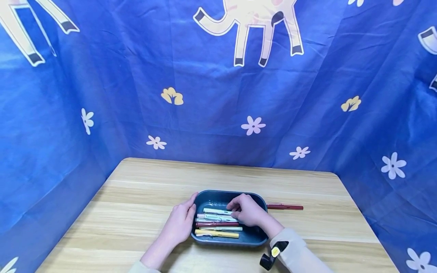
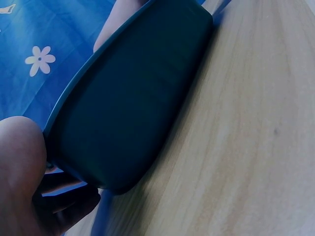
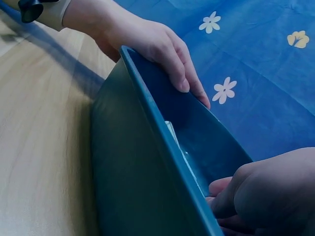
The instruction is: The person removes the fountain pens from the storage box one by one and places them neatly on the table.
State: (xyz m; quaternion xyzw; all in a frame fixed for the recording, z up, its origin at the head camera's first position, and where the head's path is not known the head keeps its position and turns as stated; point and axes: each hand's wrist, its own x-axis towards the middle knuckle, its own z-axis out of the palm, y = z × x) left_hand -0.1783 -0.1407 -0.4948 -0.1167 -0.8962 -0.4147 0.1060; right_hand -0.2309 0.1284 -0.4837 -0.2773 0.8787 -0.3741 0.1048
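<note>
A dark teal tray with rounded corners stands on the table, several capped pens lying in it. My left hand grips its left end; in the left wrist view the thumb is at the rim and fingers curl outside the wall. My right hand reaches into the tray and pinches the right end of a white pen between thumb and fingers. Just below lie a pale blue pen, a dark red pen, a pale green pen and a yellow pen. In the right wrist view the fingertips are partly hidden.
Another dark red pen lies on the wooden table, just right of the tray. A blue patterned cloth hangs behind the table and on both sides. A black strap with a camera is on the right wrist.
</note>
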